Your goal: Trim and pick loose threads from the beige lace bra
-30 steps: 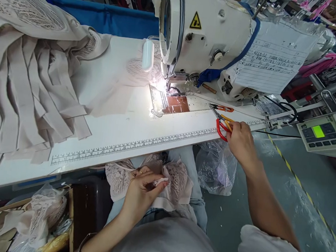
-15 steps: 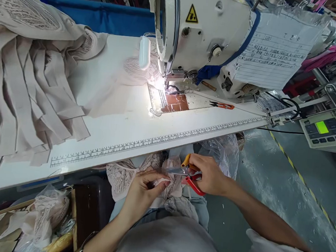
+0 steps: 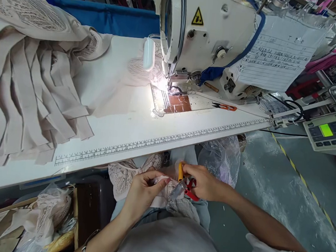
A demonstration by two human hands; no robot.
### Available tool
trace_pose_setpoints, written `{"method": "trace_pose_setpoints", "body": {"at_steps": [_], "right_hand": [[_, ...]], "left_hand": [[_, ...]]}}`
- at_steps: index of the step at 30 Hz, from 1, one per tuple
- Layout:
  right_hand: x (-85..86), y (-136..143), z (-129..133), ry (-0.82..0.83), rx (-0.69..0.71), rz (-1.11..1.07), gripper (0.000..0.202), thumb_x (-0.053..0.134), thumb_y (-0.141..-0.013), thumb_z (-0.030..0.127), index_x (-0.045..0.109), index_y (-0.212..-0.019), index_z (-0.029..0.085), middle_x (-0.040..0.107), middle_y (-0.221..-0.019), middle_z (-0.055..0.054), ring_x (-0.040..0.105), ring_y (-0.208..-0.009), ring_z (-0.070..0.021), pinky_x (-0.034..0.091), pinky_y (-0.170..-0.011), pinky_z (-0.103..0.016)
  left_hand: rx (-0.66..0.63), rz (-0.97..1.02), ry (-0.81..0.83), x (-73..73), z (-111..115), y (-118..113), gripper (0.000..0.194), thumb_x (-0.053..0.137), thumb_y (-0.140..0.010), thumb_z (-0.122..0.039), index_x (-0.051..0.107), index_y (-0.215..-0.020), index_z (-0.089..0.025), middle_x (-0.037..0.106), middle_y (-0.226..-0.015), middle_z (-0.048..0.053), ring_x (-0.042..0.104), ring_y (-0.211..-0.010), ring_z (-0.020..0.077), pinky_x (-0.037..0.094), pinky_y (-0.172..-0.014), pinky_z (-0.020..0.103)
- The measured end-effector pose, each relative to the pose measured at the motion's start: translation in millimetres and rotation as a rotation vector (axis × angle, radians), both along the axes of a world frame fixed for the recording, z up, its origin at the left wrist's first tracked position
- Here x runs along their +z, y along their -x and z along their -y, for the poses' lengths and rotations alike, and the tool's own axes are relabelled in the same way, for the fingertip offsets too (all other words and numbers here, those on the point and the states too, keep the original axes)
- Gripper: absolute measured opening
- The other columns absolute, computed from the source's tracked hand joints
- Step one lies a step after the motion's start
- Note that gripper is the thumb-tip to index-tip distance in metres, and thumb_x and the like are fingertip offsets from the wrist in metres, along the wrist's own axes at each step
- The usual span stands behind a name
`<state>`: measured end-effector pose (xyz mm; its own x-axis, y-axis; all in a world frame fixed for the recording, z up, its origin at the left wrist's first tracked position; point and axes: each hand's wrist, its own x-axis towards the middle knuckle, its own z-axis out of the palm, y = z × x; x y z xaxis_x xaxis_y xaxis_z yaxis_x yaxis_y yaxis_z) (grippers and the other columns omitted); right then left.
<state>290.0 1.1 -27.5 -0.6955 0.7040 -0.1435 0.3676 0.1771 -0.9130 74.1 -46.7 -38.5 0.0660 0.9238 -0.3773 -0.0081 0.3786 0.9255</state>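
Plainly, the white worktop [image 3: 116, 133] is the largest thing here, its ruled front edge slanting between the sewing machine [image 3: 208, 33] and the person's lap. Just past that edge, on the lap, lies the pale lace garment [image 3: 121, 179], gathered towards both hands. The left hand [image 3: 140, 194] pinches a bit of its cloth between thumb and fingers, while the right hand [image 3: 206, 184] has its fingers closed around the handles of the scissors [image 3: 192, 195] (one loop orange, the other red).

The scissors lie to the right of the left fingertips, just beside them; their long axis runs from the right hand down and leftwards towards the person's body, the blades over the garment. The right hand is the nearer one to them. Whether the blades are parted or touch the cloth, one cannot tell. Smallest, the orange snips [image 3: 227, 107] rest near the worktop's front edge, towards its right corner.
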Motion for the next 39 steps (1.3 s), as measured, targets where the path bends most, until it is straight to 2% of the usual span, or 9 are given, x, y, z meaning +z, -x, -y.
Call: {"method": "trace_pose_setpoints", "body": {"at_steps": [4,8,13,18,24,31,34,37,39], "right_hand": [[2.7,-2.5,-2.8,0.016,0.009,0.015,0.02,0.054,-0.078,0.01,0.055,-0.095,0.021,0.065,-0.099,-0.005,0.063,-0.083,-0.0176,0.051,-0.068,-0.026],[9.8,-11.5,-9.4,-0.167,-0.116,0.112,0.016,0.064,-0.084,0.03,0.059,-0.096,0.02,0.064,-0.096,-0.007,0.061,-0.079,-0.0199,0.05,-0.067,-0.03],[25.8,-17.3,-11.8,-0.291,0.05,0.475,0.042,0.081,-0.076,0.05,0.06,-0.095,0.019,0.065,-0.095,-0.004,0.06,-0.076,-0.0197,0.044,-0.062,-0.029],[27.3,-17.7,-9.9,-0.405,0.076,0.592,0.042,0.084,-0.072,0.052,0.067,-0.09,0.019,0.07,-0.086,-0.002,0.066,-0.078,-0.0211,0.038,-0.06,-0.028],[23.6,-18.7,-7.8,-0.457,0.094,0.559,0.037,0.08,-0.075,0.052,0.064,-0.083,0.02,0.068,-0.079,-0.001,0.063,-0.069,-0.0188,0.033,-0.055,-0.029],[25.0,-19.2,-9.8,-0.388,-0.015,0.53,0.037,0.074,-0.08,0.051,0.053,-0.087,0.021,0.064,-0.084,-0.004,0.057,-0.067,-0.0194,0.036,-0.057,-0.03],[19.6,-13.3,-10.2,-0.342,-0.103,0.305,0.026,0.067,-0.087,0.042,0.052,-0.088,0.021,0.062,-0.086,-0.005,0.058,-0.073,-0.0204,0.043,-0.062,-0.031],[13.9,-2.8,-9.0,-0.233,-0.025,0.016,0.007,0.056,-0.09,0.026,0.052,-0.095,0.022,0.063,-0.099,-0.008,0.059,-0.094,-0.0229,0.049,-0.081,-0.036],[9.6,2.8,-7.1,-0.154,0.023,-0.045,0.011,0.055,-0.085,0.02,0.051,-0.095,0.022,0.061,-0.101,-0.007,0.058,-0.094,-0.0217,0.05,-0.082,-0.036]], "left_hand": [[0.007,0.008,-0.025,-0.4,1.0,-0.2,0.02,0.074,-0.075,-0.037,0.08,-0.075,-0.018,0.071,-0.073,0.004,0.061,-0.071,0.0173,0.046,-0.066,0.024],[0.032,-0.01,-0.035,1.8,0.2,1.1,0.02,0.075,-0.074,-0.037,0.079,-0.073,-0.017,0.07,-0.071,0.004,0.061,-0.069,0.0174,0.046,-0.064,0.024],[0.034,-0.03,-0.034,5.7,-1.7,1.6,0.019,0.075,-0.073,-0.036,0.078,-0.071,-0.017,0.069,-0.069,0.003,0.059,-0.067,0.0164,0.045,-0.062,0.023],[0.023,-0.042,-0.03,5.8,-1.8,2.5,0.021,0.074,-0.072,-0.036,0.078,-0.07,-0.016,0.066,-0.067,0.003,0.056,-0.066,0.0158,0.043,-0.061,0.023],[0.021,-0.037,-0.027,2.5,-1.7,4.4,0.02,0.075,-0.072,-0.036,0.078,-0.072,-0.016,0.064,-0.065,0.002,0.054,-0.064,0.0153,0.042,-0.059,0.023],[0.017,-0.075,-0.133,-0.1,-1.2,3.3,0.012,0.076,-0.075,-0.03,0.08,-0.074,-0.02,0.069,-0.071,0.004,0.062,-0.072,0.0189,0.047,-0.068,0.027],[-0.011,-0.055,-0.198,1.3,-1.4,2.7,0.009,0.075,-0.077,-0.029,0.08,-0.074,-0.021,0.07,-0.075,0.004,0.064,-0.076,0.0197,0.048,-0.07,0.027],[-0.046,-0.026,-0.186,3.7,-1.8,1.9,0.009,0.075,-0.077,-0.027,0.08,-0.075,-0.021,0.073,-0.078,0.006,0.065,-0.079,0.0213,0.049,-0.072,0.029],[-0.041,-0.012,-0.174,4.1,-1.7,1.6,0.008,0.075,-0.077,-0.027,0.081,-0.077,-0.021,0.075,-0.081,0.007,0.067,-0.082,0.0227,0.05,-0.076,0.03]]}}
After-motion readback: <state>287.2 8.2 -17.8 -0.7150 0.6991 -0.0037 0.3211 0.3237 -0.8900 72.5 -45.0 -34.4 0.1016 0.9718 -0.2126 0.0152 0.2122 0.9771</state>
